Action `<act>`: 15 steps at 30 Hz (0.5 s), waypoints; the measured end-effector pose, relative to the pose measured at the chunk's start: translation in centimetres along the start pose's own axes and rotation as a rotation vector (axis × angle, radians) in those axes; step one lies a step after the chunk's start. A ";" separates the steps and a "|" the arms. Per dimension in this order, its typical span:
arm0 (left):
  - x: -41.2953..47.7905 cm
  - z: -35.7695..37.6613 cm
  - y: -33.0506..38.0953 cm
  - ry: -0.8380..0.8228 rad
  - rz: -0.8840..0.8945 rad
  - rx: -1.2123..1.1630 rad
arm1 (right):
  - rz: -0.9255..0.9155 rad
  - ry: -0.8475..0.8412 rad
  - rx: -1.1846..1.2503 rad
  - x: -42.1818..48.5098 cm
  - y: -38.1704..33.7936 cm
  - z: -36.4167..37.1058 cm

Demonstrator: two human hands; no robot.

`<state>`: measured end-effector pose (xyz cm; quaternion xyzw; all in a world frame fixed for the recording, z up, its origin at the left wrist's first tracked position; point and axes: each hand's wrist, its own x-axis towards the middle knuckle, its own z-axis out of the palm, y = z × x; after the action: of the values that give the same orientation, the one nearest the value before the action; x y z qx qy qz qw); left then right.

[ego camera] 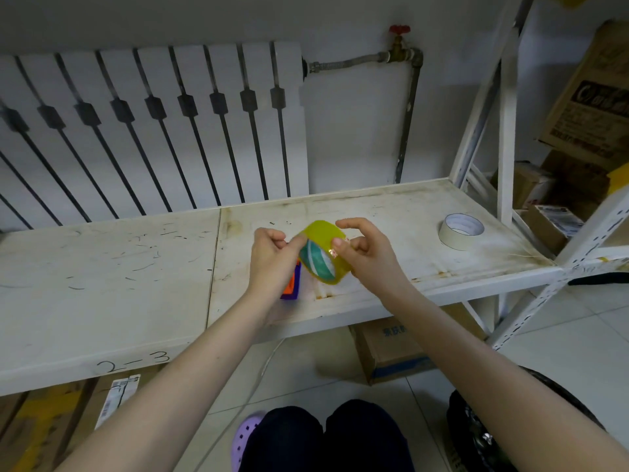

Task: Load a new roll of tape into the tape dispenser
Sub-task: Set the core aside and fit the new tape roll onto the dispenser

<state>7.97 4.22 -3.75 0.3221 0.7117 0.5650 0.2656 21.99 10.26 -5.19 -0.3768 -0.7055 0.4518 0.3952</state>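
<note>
Above the near edge of the shelf (391, 212), clasps the yellow tape roll (322, 255) in the right grip (366, 255), thumb on its rim; pinches its left edge with the left grip (272, 258). Just below, on the shelf, partly hidden: the purple-and-orange tape dispenser (292, 282). Far right, a white tape roll (460, 232).

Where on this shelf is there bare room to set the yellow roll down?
The whole shelf panel left of the seam is bare. A second bare patch lies between the right hand and the white tape roll. Crowded spot: under the left hand, where the dispenser lies.
</note>
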 end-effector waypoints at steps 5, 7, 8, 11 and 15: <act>-1.2 0.9 0.7 -0.375 0.097 -0.030 | -0.077 0.104 0.010 -0.6 -0.8 1.4; -1.4 0.9 1.0 -0.399 0.171 -0.026 | -0.081 0.107 -0.002 -1.0 -1.2 1.6; -1.3 0.7 1.0 -0.409 0.192 -0.018 | -0.081 0.106 0.002 -1.1 -1.2 1.6; -1.4 0.2 0.9 -0.429 0.193 -0.010 | -0.090 0.114 -0.022 -1.5 -1.2 1.3; -1.6 0.3 0.8 -0.438 0.202 -0.069 | -0.103 0.138 -0.077 -1.8 -1.4 1.2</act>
<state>9.36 3.28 -2.98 0.4973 0.5814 0.5296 0.3664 21.42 7.83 -4.65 -0.3852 -0.7117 0.3766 0.4508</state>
